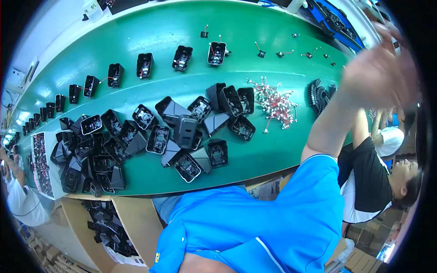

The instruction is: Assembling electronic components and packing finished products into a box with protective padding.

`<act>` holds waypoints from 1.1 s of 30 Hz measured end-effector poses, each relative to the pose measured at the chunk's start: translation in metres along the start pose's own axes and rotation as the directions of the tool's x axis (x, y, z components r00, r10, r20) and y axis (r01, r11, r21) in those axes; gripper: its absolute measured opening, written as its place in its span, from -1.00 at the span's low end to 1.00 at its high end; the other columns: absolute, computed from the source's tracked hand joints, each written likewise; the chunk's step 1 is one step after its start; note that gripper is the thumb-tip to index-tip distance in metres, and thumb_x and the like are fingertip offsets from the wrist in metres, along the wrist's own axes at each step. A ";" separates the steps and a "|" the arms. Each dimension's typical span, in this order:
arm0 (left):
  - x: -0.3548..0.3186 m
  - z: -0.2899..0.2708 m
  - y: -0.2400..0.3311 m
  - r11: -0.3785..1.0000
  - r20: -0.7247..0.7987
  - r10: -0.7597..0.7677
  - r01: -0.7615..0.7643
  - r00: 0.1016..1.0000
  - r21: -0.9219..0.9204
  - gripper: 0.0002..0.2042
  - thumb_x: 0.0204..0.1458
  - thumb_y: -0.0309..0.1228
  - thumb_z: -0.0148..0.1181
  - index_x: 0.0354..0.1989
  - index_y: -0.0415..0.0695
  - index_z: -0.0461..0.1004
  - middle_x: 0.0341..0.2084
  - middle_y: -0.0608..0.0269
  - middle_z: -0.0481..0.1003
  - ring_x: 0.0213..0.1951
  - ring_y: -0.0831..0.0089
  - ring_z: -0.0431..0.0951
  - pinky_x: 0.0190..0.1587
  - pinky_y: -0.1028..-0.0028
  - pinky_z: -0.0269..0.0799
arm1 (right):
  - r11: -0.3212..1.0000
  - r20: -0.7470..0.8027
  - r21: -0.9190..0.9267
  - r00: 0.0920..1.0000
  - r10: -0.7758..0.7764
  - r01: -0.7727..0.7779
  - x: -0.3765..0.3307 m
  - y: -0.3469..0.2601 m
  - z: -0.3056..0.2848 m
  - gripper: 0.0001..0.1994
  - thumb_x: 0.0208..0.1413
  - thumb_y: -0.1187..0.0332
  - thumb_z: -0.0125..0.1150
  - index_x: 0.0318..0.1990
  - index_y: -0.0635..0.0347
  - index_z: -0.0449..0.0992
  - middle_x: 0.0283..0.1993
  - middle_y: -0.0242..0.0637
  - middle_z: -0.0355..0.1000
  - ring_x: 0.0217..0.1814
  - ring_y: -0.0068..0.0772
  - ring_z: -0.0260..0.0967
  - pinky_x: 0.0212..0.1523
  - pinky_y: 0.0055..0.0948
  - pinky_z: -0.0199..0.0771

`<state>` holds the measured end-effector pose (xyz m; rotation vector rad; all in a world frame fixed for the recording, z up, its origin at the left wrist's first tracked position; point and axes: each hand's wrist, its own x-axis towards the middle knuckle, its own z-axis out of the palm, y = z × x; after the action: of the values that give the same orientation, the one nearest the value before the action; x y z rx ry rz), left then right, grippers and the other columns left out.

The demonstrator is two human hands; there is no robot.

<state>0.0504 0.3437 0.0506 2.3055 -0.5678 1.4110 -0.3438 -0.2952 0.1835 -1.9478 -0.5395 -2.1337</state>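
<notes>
My right hand [382,75] is raised at the upper right, close to the camera and smeared by motion; its fingers cannot be made out, nor whether it holds anything. Behind my right forearm lies a cluster of small black ribbed parts [320,96] on the green table [259,164]. Left of it is a heap of red-wired white connectors [275,102]. Many black plastic housings [158,139] are piled mid-table. A row of open housings [144,65] runs along the far side, one housing [217,53] having a small wired part beside it. My left hand is out of view.
Small wired parts [261,53] lie spaced at the far right, near a blue tray [334,20] of black pieces. A white box [53,168] stands at left above a cardboard box [136,218] of black parts. Co-workers sit at right [371,177] and left [27,200].
</notes>
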 end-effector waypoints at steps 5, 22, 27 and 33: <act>0.014 -0.017 -0.001 0.996 -0.151 -0.089 0.090 0.985 -0.001 -0.82 0.07 -0.39 0.06 -0.46 -0.26 0.44 -0.62 0.08 0.47 -0.61 0.31 0.38 -0.56 0.33 0.37 | 0.485 0.305 -0.814 0.474 0.826 -0.321 -0.115 0.067 -0.027 -0.74 0.17 0.31 0.29 0.02 -0.02 0.59 -0.04 -0.25 0.50 -0.15 -0.44 0.39 -0.11 -0.49 0.47; 0.050 0.175 0.404 0.317 0.286 0.926 -0.094 0.248 -0.944 -0.68 0.16 -0.46 0.17 0.11 -0.10 0.49 0.02 0.18 0.45 -0.01 0.22 0.42 0.08 0.31 0.34 | 0.196 0.275 -0.848 -0.094 0.957 -0.492 -0.220 0.106 -0.028 -0.79 0.11 0.37 0.33 -0.10 0.15 0.58 -0.09 -0.16 0.46 -0.15 -0.32 0.48 -0.12 -0.34 0.56; 0.036 0.203 0.428 0.268 0.249 0.958 -0.134 0.141 -0.954 -0.68 0.17 -0.40 0.15 0.10 -0.12 0.47 -0.02 0.19 0.44 -0.04 0.24 0.43 0.05 0.31 0.34 | 0.076 0.132 -0.522 0.007 0.991 -0.849 -0.153 0.050 -0.014 -0.81 0.17 0.46 0.27 -0.08 0.30 0.56 -0.07 -0.18 0.50 -0.20 -0.42 0.50 -0.22 -0.52 0.58; 0.029 0.232 0.445 0.303 0.334 0.922 -0.175 -0.197 -0.937 -0.68 0.22 -0.42 0.10 0.15 -0.08 0.46 0.09 0.20 0.41 0.01 0.25 0.41 0.10 0.33 0.28 | 0.099 0.013 -0.122 0.098 0.995 -0.988 -0.151 -0.028 0.023 -0.84 0.14 0.56 0.29 -0.12 0.31 0.57 -0.08 -0.15 0.49 -0.19 -0.40 0.50 -0.27 -0.51 0.63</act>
<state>0.0042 -0.1566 0.0256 1.8511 -2.4931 -0.5643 -0.3166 -0.2749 0.0320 -1.5501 0.7942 -1.0628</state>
